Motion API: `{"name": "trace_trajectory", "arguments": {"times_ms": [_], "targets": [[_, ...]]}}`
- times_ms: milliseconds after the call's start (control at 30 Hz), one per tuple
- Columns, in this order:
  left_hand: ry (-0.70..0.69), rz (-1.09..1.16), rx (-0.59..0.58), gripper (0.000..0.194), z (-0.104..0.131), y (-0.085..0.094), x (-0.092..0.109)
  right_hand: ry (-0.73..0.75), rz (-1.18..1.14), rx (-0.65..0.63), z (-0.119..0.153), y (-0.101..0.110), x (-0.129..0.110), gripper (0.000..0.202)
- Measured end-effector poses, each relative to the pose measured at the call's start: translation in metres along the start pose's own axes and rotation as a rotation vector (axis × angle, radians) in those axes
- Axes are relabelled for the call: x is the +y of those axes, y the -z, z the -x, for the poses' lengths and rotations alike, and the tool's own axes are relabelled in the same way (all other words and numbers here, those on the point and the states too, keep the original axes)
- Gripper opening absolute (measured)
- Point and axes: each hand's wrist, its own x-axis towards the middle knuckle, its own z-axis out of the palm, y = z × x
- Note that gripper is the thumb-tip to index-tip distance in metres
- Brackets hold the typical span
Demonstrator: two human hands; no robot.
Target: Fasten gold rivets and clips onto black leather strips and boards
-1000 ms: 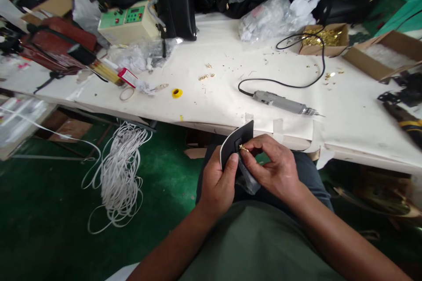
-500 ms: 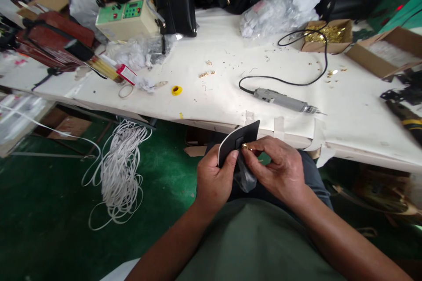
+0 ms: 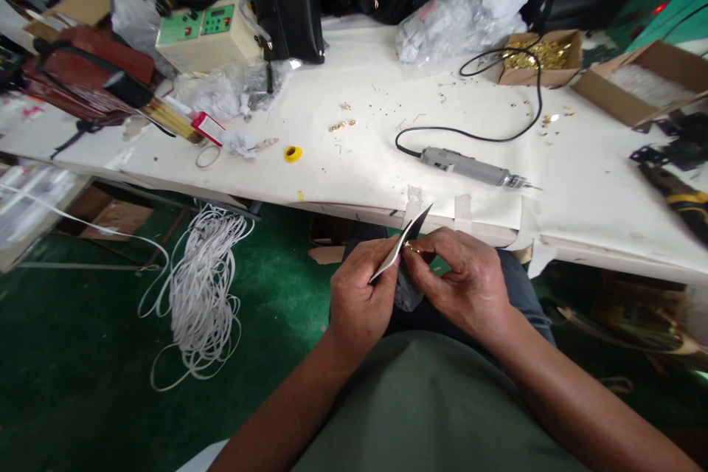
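Observation:
My left hand (image 3: pixel 362 291) is closed on a thin black panel with a pale edge (image 3: pixel 399 245), held over my lap just in front of the table edge. The panel stands nearly edge-on, so its dark face is mostly hidden. My right hand (image 3: pixel 462 273) pinches a small gold metal fitting (image 3: pixel 410 247) between thumb and forefinger, right against the panel's dark side. Its exact shape is too small to make out. A piece of clear plastic wrap (image 3: pixel 408 291) hangs below the panel between both hands.
On the white table (image 3: pixel 365 169) lie a grey electric screwdriver (image 3: pixel 470 166), a yellow tape roll (image 3: pixel 293 154) and loose gold fittings (image 3: pixel 341 125). A cardboard box of gold pieces (image 3: pixel 542 63) stands behind. Black bags (image 3: pixel 285 4) line the back. White cord (image 3: pixel 204 295) heaps on the floor.
My left hand has turned the panel from showing its dark face to nearly edge-on. The gold fitting stays pinched in my right hand beside it. The view has shifted slightly.

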Motion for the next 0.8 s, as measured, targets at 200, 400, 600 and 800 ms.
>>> {"name": "trace_trajectory", "arguments": {"times_ms": [200, 400, 600, 800], "targets": [[-0.030, -0.002, -0.072, 0.027, -0.001, 0.002, -0.001, 0.196, 0.135, -0.137, -0.009, 0.013, 0.003, 0.017], [0.042, -0.007, 0.005, 0.022, 0.008, -0.008, -0.010, -0.139, -0.183, -0.123, -0.008, 0.000, 0.005, 0.015], [-0.002, -0.058, -0.020, 0.028, 0.007, -0.008, -0.014, -0.212, -0.222, -0.007, 0.002, -0.014, 0.007, 0.007], [-0.087, -0.058, 0.021, 0.029, 0.011, -0.012, -0.016, -0.179, -0.198, 0.114, 0.008, -0.017, 0.006, 0.009]]}}
